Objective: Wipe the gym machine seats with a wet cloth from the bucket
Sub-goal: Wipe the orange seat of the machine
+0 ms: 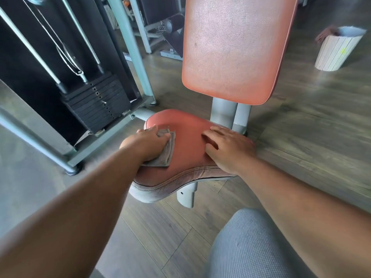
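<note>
A red padded seat (pixel 186 149) sits low in the middle, with its red backrest (pixel 234 47) rising behind it. My left hand (pixel 147 142) presses a folded grey cloth (pixel 165 153) flat onto the seat's left part, fingers laid over the cloth. My right hand (pixel 226 148) rests flat on the seat's right side, fingers spread and holding nothing. A pale ribbed bucket (pixel 337 51) stands on the floor at the far right, a dark cloth draped over its rim.
A black weight stack (pixel 96 105) with steel guide rods and a grey frame (pixel 128 43) stands close on the left. Grey posts (pixel 230 115) carry the backrest. Wood-look flooring (pixel 311 127) spreads to the right. My knee in grey fabric (pixel 251 247) is at the bottom.
</note>
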The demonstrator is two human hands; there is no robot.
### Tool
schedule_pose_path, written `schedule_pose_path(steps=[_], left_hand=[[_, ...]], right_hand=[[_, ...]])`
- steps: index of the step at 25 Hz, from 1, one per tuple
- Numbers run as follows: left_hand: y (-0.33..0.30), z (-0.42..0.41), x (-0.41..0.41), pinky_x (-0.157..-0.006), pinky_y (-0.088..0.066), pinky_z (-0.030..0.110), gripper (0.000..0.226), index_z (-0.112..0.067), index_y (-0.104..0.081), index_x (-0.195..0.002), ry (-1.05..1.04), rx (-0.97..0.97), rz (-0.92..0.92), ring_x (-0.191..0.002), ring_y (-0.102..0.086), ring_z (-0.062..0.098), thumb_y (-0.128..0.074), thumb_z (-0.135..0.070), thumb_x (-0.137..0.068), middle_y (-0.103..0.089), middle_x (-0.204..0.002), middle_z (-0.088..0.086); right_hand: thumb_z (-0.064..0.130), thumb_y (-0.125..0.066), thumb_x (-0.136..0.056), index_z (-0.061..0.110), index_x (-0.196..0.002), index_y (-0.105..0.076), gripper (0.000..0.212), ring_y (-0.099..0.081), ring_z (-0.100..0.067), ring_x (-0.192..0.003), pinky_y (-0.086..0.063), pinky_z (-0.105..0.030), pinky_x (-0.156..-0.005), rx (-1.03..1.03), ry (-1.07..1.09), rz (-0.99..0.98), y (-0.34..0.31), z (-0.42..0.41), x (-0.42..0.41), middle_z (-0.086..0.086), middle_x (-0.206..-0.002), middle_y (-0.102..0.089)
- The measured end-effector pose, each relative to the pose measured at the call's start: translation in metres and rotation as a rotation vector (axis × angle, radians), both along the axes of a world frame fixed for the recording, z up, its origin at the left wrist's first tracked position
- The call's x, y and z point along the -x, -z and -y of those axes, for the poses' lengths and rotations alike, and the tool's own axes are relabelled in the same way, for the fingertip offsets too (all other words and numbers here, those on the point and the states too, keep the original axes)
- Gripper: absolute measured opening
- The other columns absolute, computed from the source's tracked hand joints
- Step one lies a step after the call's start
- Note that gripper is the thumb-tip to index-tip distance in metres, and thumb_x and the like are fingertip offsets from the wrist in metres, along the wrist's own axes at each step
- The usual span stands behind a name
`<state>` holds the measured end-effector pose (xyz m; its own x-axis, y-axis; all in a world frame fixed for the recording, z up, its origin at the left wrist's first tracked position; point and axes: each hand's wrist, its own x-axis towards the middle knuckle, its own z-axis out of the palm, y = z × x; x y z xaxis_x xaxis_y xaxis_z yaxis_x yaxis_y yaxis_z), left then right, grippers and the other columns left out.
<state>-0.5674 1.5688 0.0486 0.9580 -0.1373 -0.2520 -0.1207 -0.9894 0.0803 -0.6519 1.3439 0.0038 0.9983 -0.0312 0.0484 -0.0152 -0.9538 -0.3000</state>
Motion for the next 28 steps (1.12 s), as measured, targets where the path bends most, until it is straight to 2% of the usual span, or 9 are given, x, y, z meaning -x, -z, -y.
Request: schedule_pose_path(steps=[5,9,12,14,16,18,21,25,28], left_hand=[[-0.005,-0.011,0.041,-0.105,-0.037,0.051,0.072,-0.03,-0.021,-0.153,0.027,-0.026,0.051,-0.136,-0.039,0.039,-0.023,-0.068,-0.092,-0.033,-0.155,0.011],[-0.009,-0.026,0.083,-0.112,-0.031,0.047,0.072,-0.039,-0.011,-0.156,0.12,-0.061,0.151,-0.148,-0.017,0.022,-0.022,-0.07,-0.092,-0.013,-0.164,-0.008],[-0.006,-0.014,0.057,-0.117,-0.02,0.043,0.071,-0.043,-0.009,-0.156,0.234,-0.031,0.122,-0.151,-0.005,0.01,-0.023,-0.072,-0.092,-0.004,-0.164,-0.019],[0.003,-0.005,0.02,-0.12,-0.016,0.045,0.072,-0.044,-0.01,-0.156,0.271,-0.008,0.042,-0.152,-0.002,0.011,-0.022,-0.074,-0.092,-0.001,-0.165,-0.018],[0.017,0.005,-0.028,-0.122,-0.009,0.047,0.075,-0.038,-0.011,-0.157,0.252,-0.015,-0.009,-0.153,0.001,0.021,-0.02,-0.073,-0.092,0.0,-0.166,-0.008],[0.031,0.02,-0.072,-0.123,-0.006,0.047,0.081,-0.028,-0.012,-0.158,0.237,-0.059,-0.001,-0.153,-0.001,0.029,-0.016,-0.072,-0.09,-0.004,-0.167,0.004],[0.036,0.037,-0.106,-0.123,-0.007,0.044,0.076,-0.022,-0.013,-0.158,0.218,-0.098,0.019,-0.153,-0.006,0.029,-0.019,-0.064,-0.095,-0.01,-0.166,0.01],[0.024,0.034,-0.079,-0.123,-0.001,0.041,0.071,-0.021,-0.009,-0.159,0.361,-0.07,-0.007,-0.153,0.001,0.024,-0.021,-0.059,-0.101,-0.002,-0.167,0.007],[0.007,0.01,-0.015,-0.121,-0.003,0.043,0.072,-0.035,-0.004,-0.158,0.468,0.009,-0.057,-0.152,0.004,0.019,-0.021,-0.068,-0.096,0.005,-0.165,-0.005]], right_hand=[[0.05,-0.03,-0.1,0.043,-0.147,-0.039,0.049,-0.021,-0.01,-0.15,-0.015,-0.03,-0.119,-0.042,0.002,-0.001,0.001,0.002,0.001,0.011,-0.163,-0.028],[0.049,-0.032,-0.098,0.044,-0.144,-0.041,0.047,-0.023,-0.009,-0.149,-0.02,-0.03,-0.116,-0.048,0.023,0.013,0.002,0.0,-0.002,0.013,-0.161,-0.03],[0.049,-0.034,-0.097,0.044,-0.143,-0.043,0.046,-0.026,-0.01,-0.148,-0.022,-0.029,-0.114,-0.06,0.037,0.037,0.001,-0.002,0.0,0.013,-0.16,-0.033],[0.049,-0.034,-0.097,0.043,-0.143,-0.043,0.047,-0.027,-0.011,-0.148,-0.022,-0.03,-0.115,-0.067,0.033,0.039,0.002,-0.002,-0.001,0.012,-0.16,-0.034],[0.052,-0.032,-0.094,0.043,-0.143,-0.043,0.051,-0.029,-0.011,-0.147,-0.024,-0.033,-0.115,-0.073,0.036,0.039,0.003,-0.003,-0.001,0.014,-0.158,-0.035],[0.054,-0.029,-0.092,0.044,-0.141,-0.045,0.053,-0.034,-0.01,-0.144,-0.029,-0.034,-0.111,-0.071,0.049,0.062,0.003,-0.002,-0.001,0.018,-0.153,-0.04],[0.052,-0.034,-0.095,0.044,-0.14,-0.047,0.047,-0.038,-0.008,-0.139,-0.033,-0.034,-0.106,-0.078,0.04,0.077,0.003,-0.002,0.0,0.022,-0.146,-0.045],[0.053,-0.034,-0.094,0.046,-0.14,-0.047,0.048,-0.037,-0.008,-0.141,-0.033,-0.037,-0.108,-0.085,0.044,0.066,0.006,0.002,-0.001,0.022,-0.149,-0.043],[0.051,-0.036,-0.096,0.046,-0.142,-0.046,0.047,-0.03,-0.008,-0.146,-0.026,-0.035,-0.114,-0.094,0.053,0.046,0.008,0.002,-0.001,0.017,-0.156,-0.038]])
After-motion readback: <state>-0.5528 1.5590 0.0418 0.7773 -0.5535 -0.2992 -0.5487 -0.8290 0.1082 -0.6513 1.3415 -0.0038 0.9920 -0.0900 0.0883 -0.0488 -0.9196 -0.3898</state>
